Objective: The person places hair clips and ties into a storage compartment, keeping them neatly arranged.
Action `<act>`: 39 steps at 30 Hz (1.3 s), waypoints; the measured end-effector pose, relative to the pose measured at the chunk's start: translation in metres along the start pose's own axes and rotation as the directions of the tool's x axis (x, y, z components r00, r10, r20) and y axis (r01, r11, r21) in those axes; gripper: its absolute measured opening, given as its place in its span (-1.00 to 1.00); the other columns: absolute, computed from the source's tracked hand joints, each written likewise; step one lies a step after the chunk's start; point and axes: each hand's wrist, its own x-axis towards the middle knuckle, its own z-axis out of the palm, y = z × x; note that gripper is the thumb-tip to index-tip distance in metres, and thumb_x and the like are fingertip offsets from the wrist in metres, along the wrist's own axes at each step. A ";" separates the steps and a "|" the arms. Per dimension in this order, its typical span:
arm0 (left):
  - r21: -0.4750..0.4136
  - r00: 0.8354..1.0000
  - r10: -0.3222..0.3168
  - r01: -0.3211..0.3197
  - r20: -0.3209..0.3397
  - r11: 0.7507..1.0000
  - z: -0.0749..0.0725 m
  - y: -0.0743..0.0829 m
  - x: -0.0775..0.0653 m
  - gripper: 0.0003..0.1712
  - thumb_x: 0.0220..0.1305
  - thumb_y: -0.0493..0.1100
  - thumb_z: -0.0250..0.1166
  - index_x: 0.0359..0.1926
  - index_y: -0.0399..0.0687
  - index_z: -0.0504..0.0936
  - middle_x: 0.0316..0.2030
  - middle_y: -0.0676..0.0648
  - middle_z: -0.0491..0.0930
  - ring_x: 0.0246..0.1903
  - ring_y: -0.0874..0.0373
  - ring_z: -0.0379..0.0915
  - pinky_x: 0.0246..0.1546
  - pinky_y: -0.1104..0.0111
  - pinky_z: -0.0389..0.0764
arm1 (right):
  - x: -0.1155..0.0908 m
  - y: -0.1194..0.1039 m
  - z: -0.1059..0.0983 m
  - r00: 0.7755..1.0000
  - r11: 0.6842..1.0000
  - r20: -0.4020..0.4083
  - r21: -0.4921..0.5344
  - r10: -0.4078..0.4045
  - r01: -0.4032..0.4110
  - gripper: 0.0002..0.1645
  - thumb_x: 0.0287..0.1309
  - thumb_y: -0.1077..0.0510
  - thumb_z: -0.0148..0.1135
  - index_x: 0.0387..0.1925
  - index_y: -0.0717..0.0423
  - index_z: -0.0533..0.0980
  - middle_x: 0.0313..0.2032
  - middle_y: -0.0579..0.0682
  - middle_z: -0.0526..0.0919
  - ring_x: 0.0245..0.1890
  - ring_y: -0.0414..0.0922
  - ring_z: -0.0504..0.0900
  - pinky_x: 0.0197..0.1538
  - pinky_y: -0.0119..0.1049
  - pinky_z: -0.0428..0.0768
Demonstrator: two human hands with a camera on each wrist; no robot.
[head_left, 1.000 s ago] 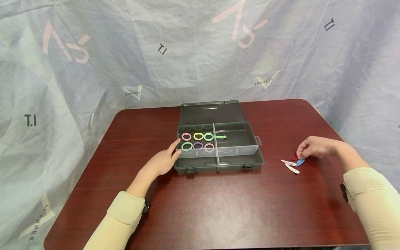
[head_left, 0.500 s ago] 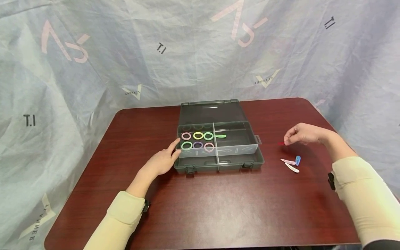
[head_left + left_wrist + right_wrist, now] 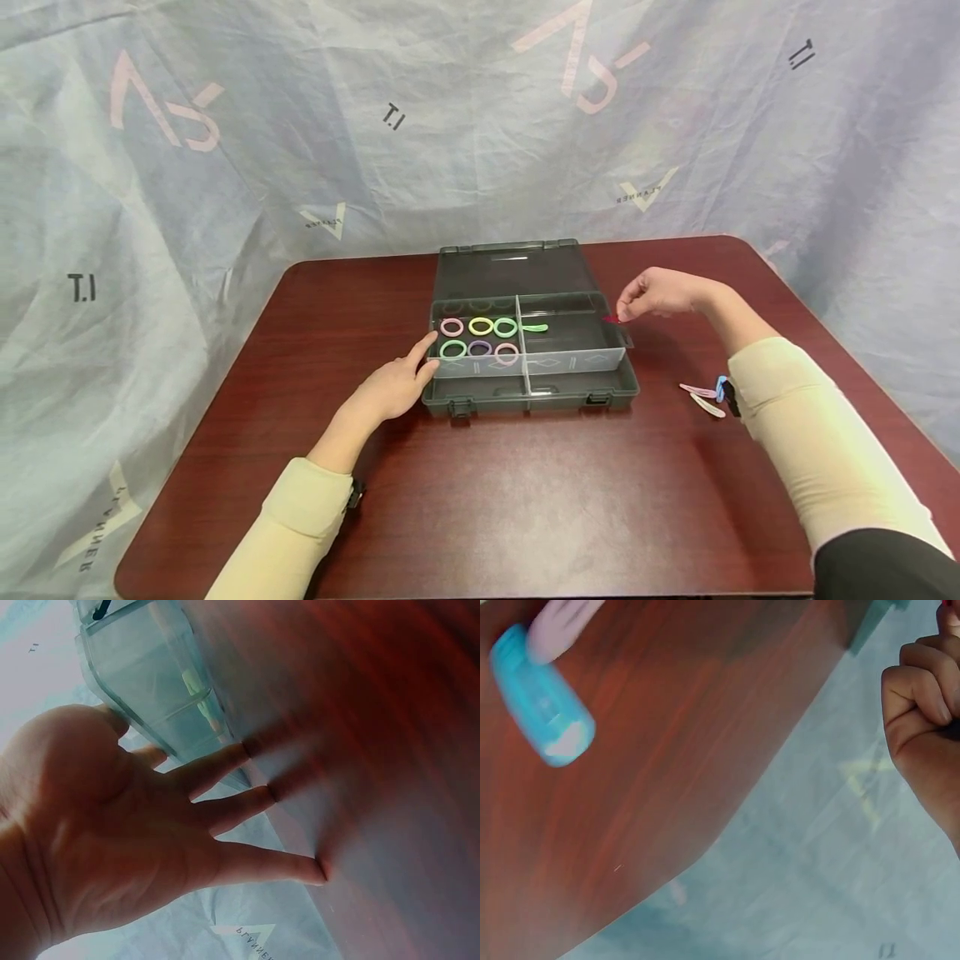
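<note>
A dark translucent organizer box [image 3: 480, 406] lies with its lid raised at the table's middle. Several coloured hair ties [image 3: 481, 326] fill its back left compartment, and a green hair clip [image 3: 535, 328] rests in the back right one. My right hand [image 3: 660, 292] pinches a red hair clip [image 3: 611, 318] over the box's right rim. My left hand [image 3: 390, 387] lies at the box's left side, thumb and index finger at its wall; in the left wrist view its other straight fingers [image 3: 232, 810] reach down to the table.
To the right of the box lie a pink hair clip [image 3: 697, 391], a white hair clip [image 3: 707, 407] and a blue hair clip [image 3: 722, 388], close to my right forearm. A pale printed curtain [image 3: 465, 167] hangs behind the table [image 3: 510, 508].
My right hand has picked the red hair clip up off the table and carried it left to the box's right edge. My left hand has stayed in place.
</note>
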 end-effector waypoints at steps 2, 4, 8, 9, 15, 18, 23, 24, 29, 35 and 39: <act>0.000 1.000 -0.006 0.006 0.003 1.000 0.001 0.000 0.000 -0.27 0.63 0.19 -0.17 0.65 0.21 -0.16 0.32 -0.39 0.40 0.33 -0.32 0.31 0.31 -0.16 0.30 | 0.009 -0.006 0.003 1.000 1.000 0.010 -0.014 -0.011 0.012 -0.86 0.25 0.18 0.36 -0.24 0.18 0.72 -0.31 0.08 0.71 -0.73 -0.29 0.17 -0.58 -0.38 0.24; -0.002 1.000 -0.011 0.011 0.006 1.000 0.001 0.001 0.000 -0.27 0.63 0.19 -0.16 0.65 0.23 -0.17 0.33 -0.39 0.39 0.34 -0.32 0.30 0.31 -0.16 0.29 | 0.018 -0.011 0.006 1.000 0.999 0.016 -0.029 -0.019 0.020 -0.85 0.25 0.17 0.36 -0.24 0.18 0.72 -0.31 0.05 0.72 -0.72 -0.29 0.17 -0.58 -0.38 0.24; -0.007 1.000 -0.022 0.022 0.007 1.000 0.001 0.000 0.000 -0.27 0.63 0.19 -0.16 0.65 0.24 -0.18 0.36 -0.40 0.35 0.36 -0.32 0.26 0.32 -0.17 0.27 | 0.034 -0.023 0.014 0.999 0.998 0.017 -0.054 -0.035 0.036 -0.83 0.26 0.15 0.36 -0.23 0.18 0.73 -0.26 0.00 0.75 -0.70 -0.28 0.17 -0.58 -0.38 0.24; -0.010 1.000 -0.024 0.025 0.007 1.000 0.001 -0.001 0.000 -0.27 0.63 0.19 -0.16 0.64 0.24 -0.18 0.36 -0.40 0.35 0.36 -0.33 0.26 0.32 -0.17 0.27 | 0.038 -0.027 0.017 0.999 0.998 0.016 -0.055 -0.039 0.040 -0.83 0.27 0.15 0.36 -0.22 0.18 0.73 -0.23 -0.01 0.75 -0.66 -0.27 0.21 -0.57 -0.36 0.24; -0.006 1.000 -0.027 0.027 0.002 1.000 0.001 -0.001 0.000 -0.27 0.63 0.18 -0.15 0.64 0.25 -0.17 0.35 -0.39 0.37 0.35 -0.31 0.28 0.32 -0.17 0.29 | 0.058 -0.045 0.034 0.999 0.999 0.024 -0.046 -0.025 0.026 -0.85 0.29 0.17 0.34 -0.22 0.17 0.73 -0.26 -0.05 0.71 -0.57 -0.23 0.22 -0.53 -0.31 0.21; -0.005 1.000 -0.027 0.027 0.000 1.000 0.003 0.000 0.001 -0.27 0.63 0.19 -0.15 0.64 0.24 -0.17 0.34 -0.38 0.38 0.33 -0.31 0.31 0.30 -0.17 0.31 | 0.067 -0.049 0.043 0.999 0.999 0.039 -0.040 -0.002 0.003 -0.82 0.31 0.17 0.32 -0.17 0.18 0.73 -0.25 -0.04 0.71 -0.68 -0.24 0.08 -0.57 -0.33 0.17; -0.010 0.999 -0.036 0.036 0.011 0.999 0.006 0.001 0.002 -0.28 0.63 0.19 -0.16 0.64 0.27 -0.17 0.34 -0.38 0.38 0.33 -0.31 0.32 0.27 -0.19 0.33 | 0.077 -0.052 0.057 0.998 0.999 0.046 -0.041 0.033 -0.031 -0.83 0.32 0.19 0.30 -0.16 0.16 0.73 -0.07 0.03 0.72 -0.73 -0.26 0.02 -0.60 -0.33 0.17; -0.012 0.999 -0.037 0.037 0.014 0.999 0.006 0.001 0.002 -0.28 0.63 0.19 -0.16 0.64 0.28 -0.17 0.34 -0.38 0.39 0.32 -0.31 0.32 0.27 -0.19 0.34 | 0.078 -0.053 0.059 0.998 0.999 0.046 -0.040 0.038 -0.036 -0.84 0.32 0.19 0.30 -0.18 0.15 0.74 -0.06 0.04 0.72 -0.74 -0.26 0.02 -0.60 -0.34 0.17; -0.013 0.999 -0.043 0.043 0.018 0.999 0.006 0.003 0.001 -0.28 0.63 0.20 -0.17 0.64 0.30 -0.17 0.36 -0.35 0.38 0.37 -0.30 0.26 0.30 -0.18 0.30 | 0.083 -0.055 0.068 0.998 0.998 0.050 -0.063 0.024 -0.021 -0.84 0.31 0.20 0.29 -0.20 0.15 0.74 -0.10 0.05 0.74 -0.75 -0.27 0.01 -0.61 -0.35 0.15; -0.006 0.999 -0.038 0.038 0.011 0.999 0.007 0.003 0.001 -0.29 0.63 0.19 -0.16 0.64 0.28 -0.16 0.35 -0.36 0.39 0.33 -0.30 0.32 0.26 -0.19 0.34 | 0.090 -0.054 0.076 0.999 0.997 0.035 -0.075 0.013 -0.011 -0.85 0.30 0.20 0.31 -0.23 0.18 0.74 -0.25 0.00 0.75 -0.76 -0.27 0.02 -0.62 -0.36 0.16; -0.008 0.999 -0.038 0.038 0.009 0.999 0.007 0.003 0.002 -0.29 0.63 0.20 -0.16 0.64 0.29 -0.15 0.35 -0.36 0.38 0.35 -0.31 0.29 0.27 -0.20 0.33 | 0.093 -0.053 0.081 1.000 0.995 -0.001 -0.103 0.003 -0.003 -0.87 0.26 0.21 0.33 -0.30 0.17 0.74 -0.33 -0.04 0.73 -0.70 -0.24 0.12 -0.56 -0.32 0.23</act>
